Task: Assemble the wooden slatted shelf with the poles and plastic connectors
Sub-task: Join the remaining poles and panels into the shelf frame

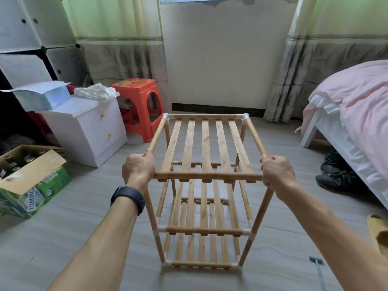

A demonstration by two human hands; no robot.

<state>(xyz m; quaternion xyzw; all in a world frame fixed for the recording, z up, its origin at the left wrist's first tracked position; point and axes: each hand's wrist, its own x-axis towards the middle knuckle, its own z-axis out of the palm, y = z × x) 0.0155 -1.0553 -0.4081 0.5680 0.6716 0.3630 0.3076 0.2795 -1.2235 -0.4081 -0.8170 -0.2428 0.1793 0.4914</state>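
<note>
Left hand point(138, 169) and right hand point(277, 173) each curl tightly round a near top corner of the wooden slatted shelf point(205, 143). It stands upright with three tiers on the floor point(84, 217), between a white nightstand point(90, 131) and a bed point(357, 106).

The wooden slatted shelf point(206, 148) stands upright as three stacked tiers, its top tier made of five pale slats, with round wooden poles point(263, 206) as legs and rails, joined at the corners by white plastic connectors point(245, 117).
</note>
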